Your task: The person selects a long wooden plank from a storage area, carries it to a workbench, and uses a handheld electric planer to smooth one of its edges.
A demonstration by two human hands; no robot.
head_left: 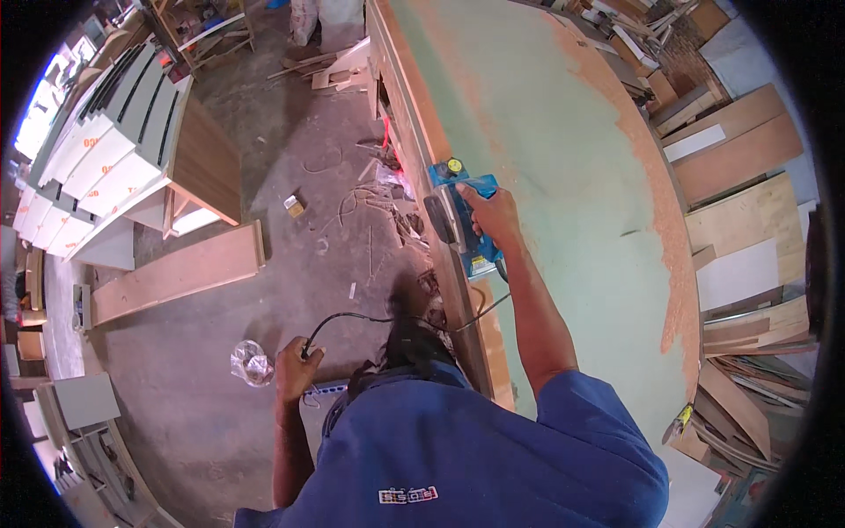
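At the left edge of a long, pale green tabletop sits a blue electric hand planer with a yellow-topped knob. My right hand is wrapped round its rear handle. A black power cord runs from the back of the planer across in front of my body. Out over the floor to the left, my left hand is closed on that cord, which hangs on below it. Where the planer's base meets the wood along the edge is partly hidden.
Wood scraps and shavings litter the floor beside the bench. A long board and stacked white panels stand to the left. A crumpled clear plastic bag lies near my left hand. Boards and offcuts lean at the right.
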